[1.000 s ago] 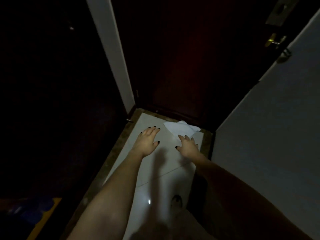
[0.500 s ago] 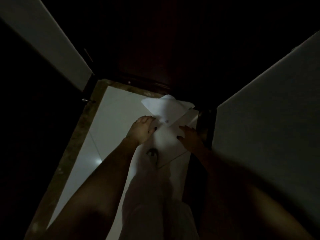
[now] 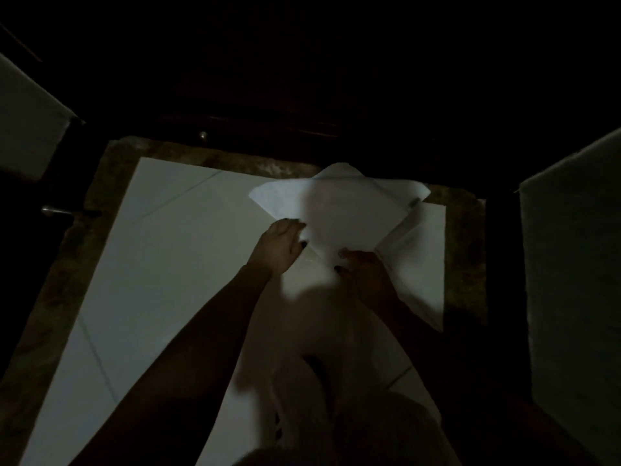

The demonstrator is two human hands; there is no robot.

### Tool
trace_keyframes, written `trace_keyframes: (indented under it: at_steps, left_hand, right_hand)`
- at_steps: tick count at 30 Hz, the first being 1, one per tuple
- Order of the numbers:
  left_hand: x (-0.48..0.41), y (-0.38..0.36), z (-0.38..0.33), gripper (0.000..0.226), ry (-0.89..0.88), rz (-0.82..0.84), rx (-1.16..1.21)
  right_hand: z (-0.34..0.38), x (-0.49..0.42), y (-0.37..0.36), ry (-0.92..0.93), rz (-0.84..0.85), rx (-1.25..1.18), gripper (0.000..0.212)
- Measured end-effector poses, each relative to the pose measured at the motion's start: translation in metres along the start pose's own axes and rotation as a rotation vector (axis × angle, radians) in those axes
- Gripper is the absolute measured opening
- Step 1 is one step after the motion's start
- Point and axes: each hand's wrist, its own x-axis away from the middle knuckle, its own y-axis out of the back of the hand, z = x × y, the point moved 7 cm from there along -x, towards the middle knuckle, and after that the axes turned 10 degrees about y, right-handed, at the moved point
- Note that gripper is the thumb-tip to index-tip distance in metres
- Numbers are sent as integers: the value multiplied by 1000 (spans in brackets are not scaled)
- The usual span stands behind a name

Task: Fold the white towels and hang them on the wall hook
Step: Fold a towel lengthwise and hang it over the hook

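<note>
Fingers (image 3: 295,227) of my left hand (image 3: 279,245) are curled over the lower left edge of the white towel (image 3: 339,213), with the dark-nailed thumb tucked just beneath that edge, so the hand grips the cloth. My right hand (image 3: 364,274) sits at the towel's lowest corner. One fingertip touches the cloth there, but the light is too poor for me to tell whether that hand pinches the corner or merely rests against it.

From my seat the towel reads as a flat diamond, one corner pointing toward me and the far corner reaching over the brown stone border (image 3: 201,156). It lies on the white tiled floor (image 3: 168,264), right of centre, close to the foot of a dark door (image 3: 302,79). A paler white patch (image 3: 426,257) shows beside my right wrist; whether it is a second towel or bare tile I cannot say.

Both forearms run up from the bottom of the view and throw a broad shadow across the tiles between them. Pale walls (image 3: 571,264) stand at either side. A small metal stop (image 3: 50,210) juts out low on the left, and light-coloured clothing (image 3: 302,415) fills the lower middle of the view.
</note>
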Motion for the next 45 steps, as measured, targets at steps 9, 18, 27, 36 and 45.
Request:
trace_keyframes:
  at_steps: [9,18,27,36,45]
  left_hand:
    - [-60,-28,33,35,-103,-158,-32]
    - [24,60,-2,23,-112,-45,46]
    - [192,305,-82,22,89,-1,43]
    - [412,540,-125,20,406,-182,148]
    - [621,689,-118,22,610,-641,215]
  right_hand:
    - [-32,-30,-35,130,-156,245,28]
    - [20,17,71,-65,-324,-278,18]
    - [229,121,277,-29,-282,-264,25]
    - [458,230,466,174,-351,-142,21]
    - [627,317,532,314,-341,-316,19]
